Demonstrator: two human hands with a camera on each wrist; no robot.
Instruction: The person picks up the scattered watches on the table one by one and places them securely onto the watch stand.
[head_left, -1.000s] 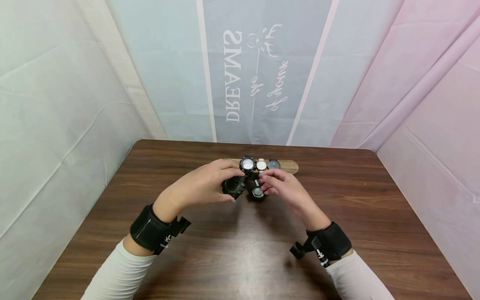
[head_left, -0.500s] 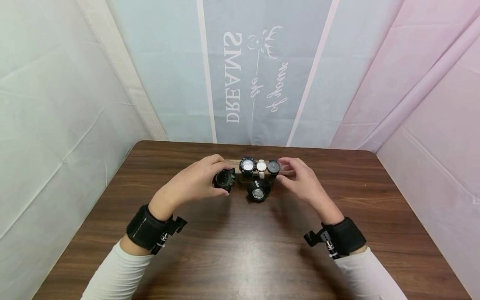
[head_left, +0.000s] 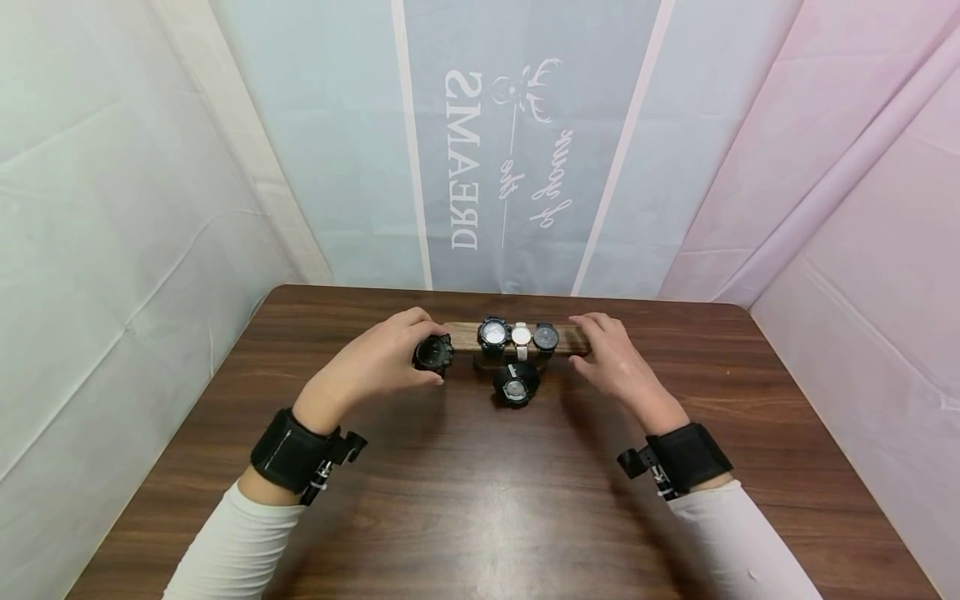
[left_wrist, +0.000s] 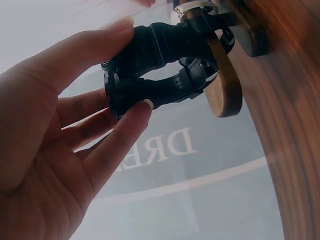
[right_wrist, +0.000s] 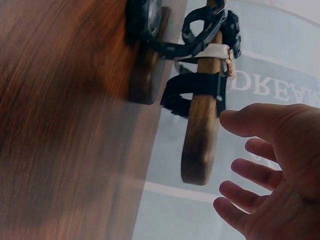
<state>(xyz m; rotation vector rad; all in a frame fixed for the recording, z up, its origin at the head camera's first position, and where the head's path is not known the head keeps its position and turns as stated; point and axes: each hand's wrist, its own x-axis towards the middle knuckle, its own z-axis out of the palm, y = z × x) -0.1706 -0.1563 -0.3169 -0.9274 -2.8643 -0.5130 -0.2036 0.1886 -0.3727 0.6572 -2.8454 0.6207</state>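
My left hand [head_left: 367, 358] pinches a black watch [head_left: 432, 356] between thumb and fingers, beside the left end of a wooden watch bar [head_left: 465, 337]. In the left wrist view the watch's strap forms a closed loop, apart from the bar's rounded end. The bar carries a black watch with a pale face [head_left: 493, 332], a white-strapped watch [head_left: 521, 335] and a dark-faced watch [head_left: 546, 337]. Around the bar's right end my right hand [head_left: 618, 358] holds its fingers spread; in the right wrist view it grips nothing, the thumb close to the dark watch's strap.
Lower and nearer sits another black watch [head_left: 515, 389] with a grey face, by the stand's lower wooden piece [right_wrist: 145, 80]. The brown table [head_left: 480, 500] extends toward me. A printed cloth [head_left: 510, 167] hangs behind, with pale sheets at both sides.
Carrying the black watch, my left hand has shifted left, away from the row. My right hand has left the lower grey-faced watch and moved right to the bar's end.
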